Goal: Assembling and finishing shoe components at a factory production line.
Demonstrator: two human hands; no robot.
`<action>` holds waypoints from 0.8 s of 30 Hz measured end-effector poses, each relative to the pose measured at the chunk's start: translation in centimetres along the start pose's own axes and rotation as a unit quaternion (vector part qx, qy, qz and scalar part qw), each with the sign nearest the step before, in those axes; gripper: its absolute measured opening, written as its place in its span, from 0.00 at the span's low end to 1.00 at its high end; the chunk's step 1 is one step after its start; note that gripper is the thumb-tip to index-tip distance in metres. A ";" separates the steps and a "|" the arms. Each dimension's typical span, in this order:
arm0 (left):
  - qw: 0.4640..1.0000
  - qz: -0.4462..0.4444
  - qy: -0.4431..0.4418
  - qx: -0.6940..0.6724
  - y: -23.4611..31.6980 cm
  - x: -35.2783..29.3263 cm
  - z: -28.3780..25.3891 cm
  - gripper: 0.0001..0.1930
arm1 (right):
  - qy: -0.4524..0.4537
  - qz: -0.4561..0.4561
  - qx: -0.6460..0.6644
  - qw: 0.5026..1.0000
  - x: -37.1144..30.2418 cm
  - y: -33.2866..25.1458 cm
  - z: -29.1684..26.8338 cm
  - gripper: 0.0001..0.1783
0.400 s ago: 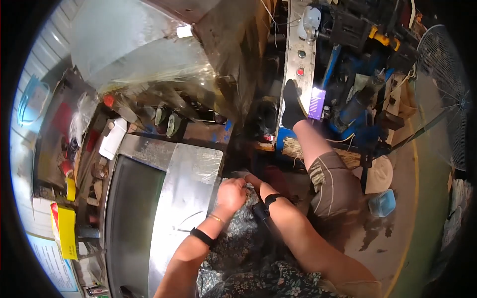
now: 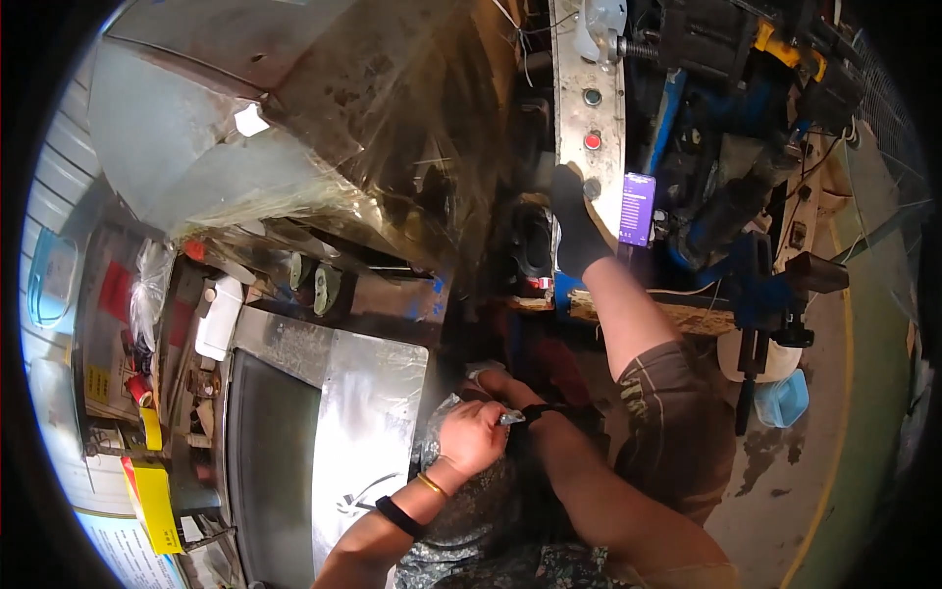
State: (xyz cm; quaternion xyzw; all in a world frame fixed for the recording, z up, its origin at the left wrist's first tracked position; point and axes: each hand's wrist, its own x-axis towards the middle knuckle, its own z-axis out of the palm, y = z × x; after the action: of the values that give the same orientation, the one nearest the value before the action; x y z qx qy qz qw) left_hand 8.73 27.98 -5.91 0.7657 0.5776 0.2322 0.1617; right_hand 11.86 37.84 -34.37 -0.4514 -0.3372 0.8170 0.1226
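Observation:
Over my lap, my left hand (image 2: 471, 438) is closed, with a crinkled edge of clear plastic film (image 2: 511, 418) poking out beside its fingers. More of the shiny film seems to lie under that hand, against the patterned cloth (image 2: 451, 545) I wear. My right hand (image 2: 497, 382) is just beyond the left, in shadow. Its fingers are too dark and blurred to make out, and a pale scrap shows near their tips. To the left is a bright metal plate (image 2: 368, 412) beside a dark, framed recessed panel (image 2: 275, 461).
On the right, a leg (image 2: 628, 309) in a dark sock rests its foot on a machine panel (image 2: 589, 108) with buttons. A purple-screened phone (image 2: 637, 208) lies beside the foot. A blue plastic tub (image 2: 782, 399) stands on the floor. Cluttered shelving (image 2: 108, 334) lines the left.
My left hand has moved slightly right and nearer me, and plastic film now shows beside its fingers. My right hand shows a little farther beyond it. The whole view has shifted.

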 end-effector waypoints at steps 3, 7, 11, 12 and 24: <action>0.998 -0.019 0.043 -0.034 -0.7 -0.4 -1.2 0.05 | -0.174 -0.179 -0.016 0.968 -4.5 -0.8 1.2 0.14; 0.995 0.011 0.030 -0.098 -3.2 -2.5 -3.4 0.06 | -0.270 -0.336 0.007 0.903 -14.9 -5.9 3.6 0.12; 0.990 0.022 -0.056 -0.131 -4.1 -4.9 -5.7 0.09 | -0.125 -0.058 0.237 0.962 -19.8 -10.8 5.3 0.11; 0.991 0.083 -0.058 -0.086 -4.1 -5.4 -6.3 0.10 | -0.120 -0.053 0.209 0.969 -19.1 -10.9 5.2 0.13; 0.988 0.102 -0.051 -0.103 -5.8 -3.4 -4.6 0.10 | -0.115 -0.266 -0.004 0.957 16.1 3.2 -6.0 0.26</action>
State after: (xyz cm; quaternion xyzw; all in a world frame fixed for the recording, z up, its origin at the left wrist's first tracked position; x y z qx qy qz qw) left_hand 0.77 26.23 -5.58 0.8109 0.4600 0.2665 0.2444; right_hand 8.02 46.24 -49.25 -0.2484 -0.4608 0.7997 0.2941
